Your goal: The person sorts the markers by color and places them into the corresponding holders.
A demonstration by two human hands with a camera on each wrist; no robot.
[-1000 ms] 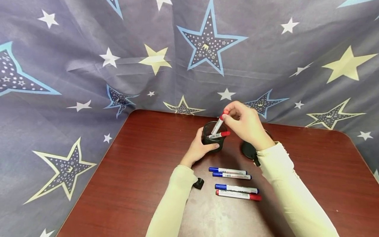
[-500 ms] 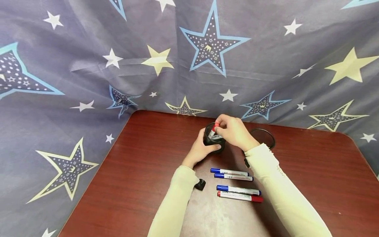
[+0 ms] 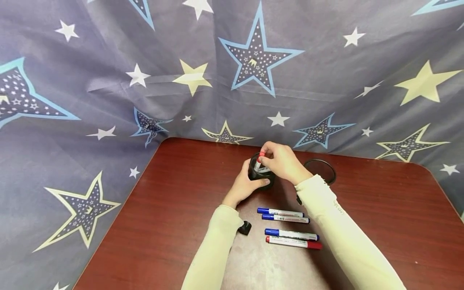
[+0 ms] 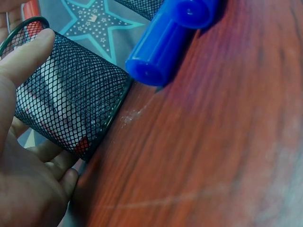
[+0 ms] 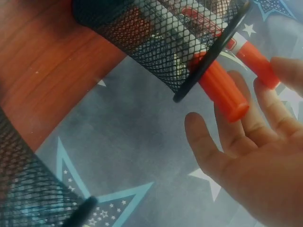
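Observation:
A black mesh cup point(image 3: 262, 177) stands at the table's back, with my left hand point(image 3: 242, 186) curled round its side. In the left wrist view, my left thumb and fingers hold the mesh cup point(image 4: 75, 90). My right hand point(image 3: 284, 163) pinches the red cap of a white marker point(image 3: 257, 164) whose body is down inside the cup. In the right wrist view, two red-capped markers stick out past the rim; my right hand point(image 5: 255, 156) has thumb and finger on the farther red cap point(image 5: 258, 64), while the other red cap point(image 5: 223, 92) lies beside the fingers.
Three blue-capped markers point(image 3: 291, 235) and one red marker point(image 3: 290, 242) lie on the table point(image 3: 163, 209) in front of the cup. A second mesh cup point(image 3: 328, 165) is partly hidden behind the right forearm. A star-patterned cloth point(image 3: 308, 96) hangs behind the table.
My right hand has lowered and moved left, bringing the red-capped marker down into the cup. My left hand has kept its grip on the cup.

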